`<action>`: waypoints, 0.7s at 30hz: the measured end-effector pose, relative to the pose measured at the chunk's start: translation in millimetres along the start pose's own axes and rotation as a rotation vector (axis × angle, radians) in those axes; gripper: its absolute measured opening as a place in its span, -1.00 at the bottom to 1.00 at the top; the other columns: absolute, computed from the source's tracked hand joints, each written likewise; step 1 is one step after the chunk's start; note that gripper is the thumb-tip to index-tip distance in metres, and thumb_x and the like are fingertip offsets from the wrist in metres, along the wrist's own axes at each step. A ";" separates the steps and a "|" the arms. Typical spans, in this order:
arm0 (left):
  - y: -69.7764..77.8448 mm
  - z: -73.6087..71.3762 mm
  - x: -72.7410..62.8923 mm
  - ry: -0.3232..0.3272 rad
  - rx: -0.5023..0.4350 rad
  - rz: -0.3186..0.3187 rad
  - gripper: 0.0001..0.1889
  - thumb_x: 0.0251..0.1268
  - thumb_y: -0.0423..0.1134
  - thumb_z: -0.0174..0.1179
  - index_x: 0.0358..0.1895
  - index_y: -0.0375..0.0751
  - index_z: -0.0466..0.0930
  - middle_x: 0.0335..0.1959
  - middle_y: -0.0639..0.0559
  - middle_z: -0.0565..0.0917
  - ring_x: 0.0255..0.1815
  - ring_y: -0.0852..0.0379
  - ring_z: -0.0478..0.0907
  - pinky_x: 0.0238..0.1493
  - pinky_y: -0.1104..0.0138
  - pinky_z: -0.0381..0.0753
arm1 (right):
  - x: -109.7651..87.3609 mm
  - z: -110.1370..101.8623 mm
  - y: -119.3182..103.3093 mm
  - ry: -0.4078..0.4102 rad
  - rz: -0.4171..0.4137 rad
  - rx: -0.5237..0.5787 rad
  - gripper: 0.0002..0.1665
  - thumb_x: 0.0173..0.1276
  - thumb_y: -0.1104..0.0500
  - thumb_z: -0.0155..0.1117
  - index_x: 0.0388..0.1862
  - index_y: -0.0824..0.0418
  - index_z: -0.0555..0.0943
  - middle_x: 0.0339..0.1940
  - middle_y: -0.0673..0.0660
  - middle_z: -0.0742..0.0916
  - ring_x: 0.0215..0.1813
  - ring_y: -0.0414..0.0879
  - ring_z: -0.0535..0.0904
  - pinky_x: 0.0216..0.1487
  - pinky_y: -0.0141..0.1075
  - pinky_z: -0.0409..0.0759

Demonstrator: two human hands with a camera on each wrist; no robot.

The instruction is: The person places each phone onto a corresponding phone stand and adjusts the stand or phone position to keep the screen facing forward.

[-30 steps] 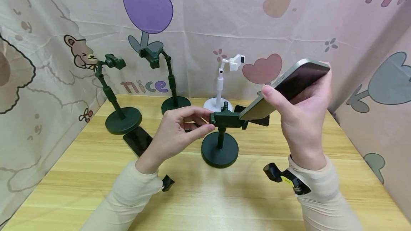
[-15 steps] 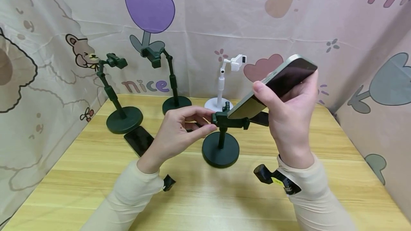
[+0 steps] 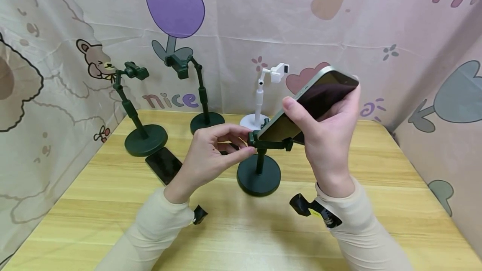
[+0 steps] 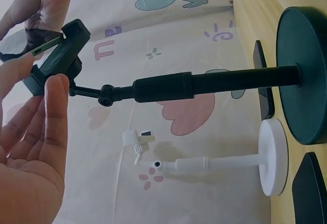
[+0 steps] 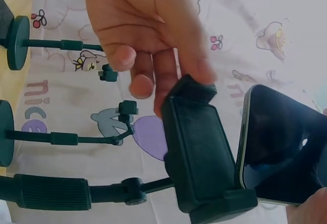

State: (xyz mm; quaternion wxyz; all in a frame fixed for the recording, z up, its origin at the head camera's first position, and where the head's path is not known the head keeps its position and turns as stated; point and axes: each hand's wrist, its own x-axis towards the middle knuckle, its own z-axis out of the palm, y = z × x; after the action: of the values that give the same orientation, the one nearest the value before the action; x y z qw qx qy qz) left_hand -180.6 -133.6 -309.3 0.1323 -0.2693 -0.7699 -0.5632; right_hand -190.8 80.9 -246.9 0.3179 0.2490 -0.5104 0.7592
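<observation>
My left hand (image 3: 211, 154) pinches the left end of the dark green phone clamp (image 3: 276, 144) between thumb and fingers. The clamp tops an upright phone stand with a round base (image 3: 259, 179). In my right hand (image 3: 333, 145) is a smartphone (image 3: 314, 101), gripped by its sides and tilted, its lower edge overlapping the clamp. From the right wrist, the phone (image 5: 288, 142) shows beside the clamp (image 5: 199, 147), its corner close to the clamp's lower lip. The left wrist view has the phone's thin edge (image 4: 47, 45) near the clamp's face, the rest mostly hidden.
Two more dark green phone stands (image 3: 146, 140) (image 3: 207, 123) stand at the back left, with a white stand (image 3: 246, 121) behind the middle one. One phone (image 3: 162, 164) lies flat by my left wrist; another (image 3: 299, 138) is mostly hidden behind my right hand. A printed cloth (image 3: 241, 11) hangs behind.
My right hand has moved left with the smartphone, bringing its lower edge from the clamp's right end across to the left part. My left hand keeps its pinch on the clamp.
</observation>
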 end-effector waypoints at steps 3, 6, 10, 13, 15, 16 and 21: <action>-1.3 2.1 0.2 0.018 0.004 0.017 -0.69 0.24 -0.38 0.56 0.04 -0.19 0.80 -0.15 -0.01 0.84 -0.23 0.13 0.77 -0.18 0.27 0.85 | -2.0 1.9 1.1 -0.015 0.000 -0.013 -0.30 0.04 0.43 0.58 0.11 0.22 0.41 -0.23 0.16 0.64 -0.26 0.03 0.59 -0.23 -0.29 0.63; -1.5 3.4 0.3 0.030 0.009 0.036 -0.71 0.24 -0.39 0.56 0.02 -0.21 0.80 -0.18 0.00 0.85 -0.25 0.15 0.77 -0.19 0.30 0.84 | -3.1 3.5 2.3 -0.027 -0.020 -0.036 -0.29 0.01 0.41 0.59 0.08 0.20 0.40 -0.26 0.15 0.63 -0.25 0.04 0.59 -0.22 -0.27 0.62; -1.2 4.7 0.3 0.042 0.004 0.068 -0.72 0.21 -0.43 0.56 -0.01 -0.23 0.80 -0.21 0.00 0.85 -0.29 0.15 0.77 -0.21 0.32 0.83 | -3.4 6.8 4.6 -0.035 -0.083 -0.055 -0.30 -0.04 0.41 0.62 0.01 0.19 0.39 -0.30 0.15 0.64 -0.29 0.02 0.59 -0.21 -0.25 0.60; -2.0 5.8 0.1 0.053 0.000 0.090 -0.72 0.19 -0.46 0.55 -0.04 -0.24 0.80 -0.24 -0.02 0.84 -0.32 0.15 0.77 -0.23 0.33 0.83 | -3.7 8.9 7.0 -0.049 -0.129 -0.059 -0.30 -0.06 0.41 0.63 -0.03 0.18 0.38 -0.32 0.16 0.66 -0.33 0.01 0.59 -0.22 -0.26 0.60; -2.3 6.8 0.3 0.062 0.001 0.103 -0.73 0.17 -0.47 0.56 -0.05 -0.26 0.80 -0.26 -0.03 0.84 -0.33 0.16 0.77 -0.25 0.33 0.83 | -3.8 9.7 8.2 -0.056 -0.155 -0.070 -0.30 -0.06 0.40 0.64 -0.04 0.18 0.38 -0.33 0.16 0.67 -0.35 -0.01 0.60 -0.24 -0.27 0.60; -2.4 7.1 0.3 0.067 0.002 0.109 -0.73 0.16 -0.48 0.56 -0.06 -0.26 0.80 -0.27 -0.03 0.84 -0.34 0.16 0.77 -0.26 0.33 0.83 | -3.9 9.9 8.9 -0.059 -0.164 -0.072 -0.30 -0.07 0.40 0.64 -0.04 0.19 0.37 -0.33 0.16 0.67 -0.35 -0.01 0.60 -0.24 -0.27 0.60; -3.0 8.4 0.3 0.090 0.014 0.134 -0.72 0.11 -0.50 0.57 -0.10 -0.27 0.79 -0.30 -0.02 0.84 -0.38 0.18 0.77 -0.28 0.32 0.83 | -3.4 10.3 11.4 -0.059 -0.188 -0.095 -0.27 -0.08 0.37 0.66 -0.03 0.19 0.38 -0.29 0.15 0.69 -0.30 -0.01 0.62 -0.20 -0.28 0.60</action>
State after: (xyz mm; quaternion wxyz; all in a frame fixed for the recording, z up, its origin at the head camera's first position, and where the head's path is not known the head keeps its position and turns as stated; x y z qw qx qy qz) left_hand -181.7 -126.4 -314.3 0.2061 -0.2937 -0.7473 -0.5593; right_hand -196.3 67.4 -252.6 0.3842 0.3028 -0.5292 0.6933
